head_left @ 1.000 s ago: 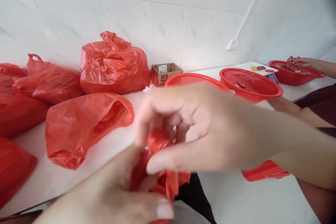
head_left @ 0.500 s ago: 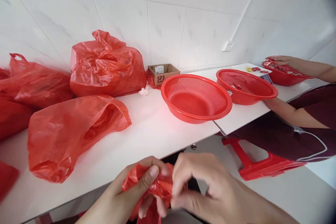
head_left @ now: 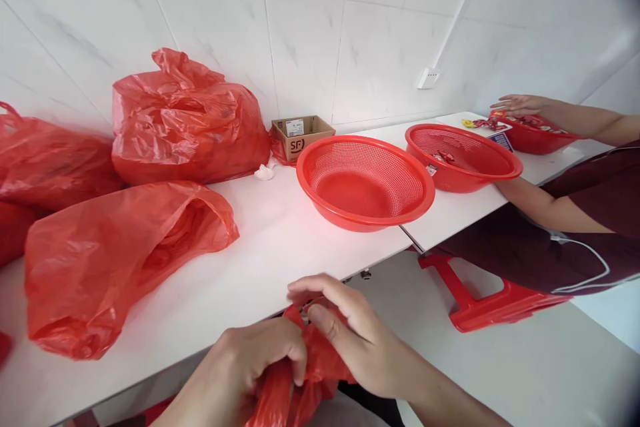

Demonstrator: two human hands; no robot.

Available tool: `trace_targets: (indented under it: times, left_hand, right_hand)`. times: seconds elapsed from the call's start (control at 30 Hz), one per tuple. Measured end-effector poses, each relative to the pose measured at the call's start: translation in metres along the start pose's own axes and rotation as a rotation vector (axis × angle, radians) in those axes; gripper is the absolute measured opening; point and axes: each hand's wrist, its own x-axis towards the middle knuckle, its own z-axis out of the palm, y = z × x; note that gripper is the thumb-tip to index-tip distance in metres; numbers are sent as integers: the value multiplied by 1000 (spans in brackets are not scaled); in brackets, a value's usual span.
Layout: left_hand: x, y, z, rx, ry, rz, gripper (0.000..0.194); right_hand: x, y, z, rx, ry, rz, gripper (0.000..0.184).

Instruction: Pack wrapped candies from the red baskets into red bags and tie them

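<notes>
A crumpled red plastic bag [head_left: 320, 353] is bunched between my two hands, just off the near edge of the table. My left hand [head_left: 250, 360] is closed round its gathered part, knuckles up. On the other side, my right hand [head_left: 345, 333] grips the bag between thumb and fingers. Part of the bag hangs below my hands and out of view. On the table to the left lies another red plastic bag [head_left: 95, 253], its mouth turned right. An empty red mesh basket [head_left: 365, 217] stands beyond my hands.
Full red bags [head_left: 190, 120] stand along the tiled wall, beside a small cardboard box [head_left: 305, 137]. A second red basket [head_left: 465, 180] holds a few small packets. A co-worker's hand [head_left: 520, 104] is over a third basket [head_left: 540, 140]. A red stool [head_left: 480, 310] stands below.
My left hand has rolled over to knuckles up around the bag. My right hand has opened from its tight pinch and shifted left and up. The co-worker's hand has lifted slightly.
</notes>
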Motion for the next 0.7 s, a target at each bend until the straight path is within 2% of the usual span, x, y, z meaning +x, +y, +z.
trace_targets:
  times: [0.1,0.2,0.3,0.43,0.5,0.57,0.63,0.7]
  left_hand:
    - [2,10,-5,159,-36,60,17]
    - [3,18,-10,334,72,193,21]
    - [2,23,-12,396,202,338,20]
    - [3,30,-15,473,263,368,30]
    - [3,29,-20,498,224,410,37]
    - [-2,22,-29,534,197,445,40]
    - [-13,8,-41,583,278,441,33]
    - [-30,-10,-52,582,450,370,20]
  right_hand:
    - [-1,0,2,51,-81,48,31]
    - [-2,1,1,83,-115,72,33]
    - [-2,2,-2,131,-201,71,36]
    - [-2,-1,-4,87,-211,-40,23]
    - [-3,-4,-8,36,-135,-155,31]
    - [-5,-5,-19,-40,5,-256,33]
    - [-7,-1,-40,-167,222,-286,29]
    - [-9,9,-63,-315,422,-251,27]
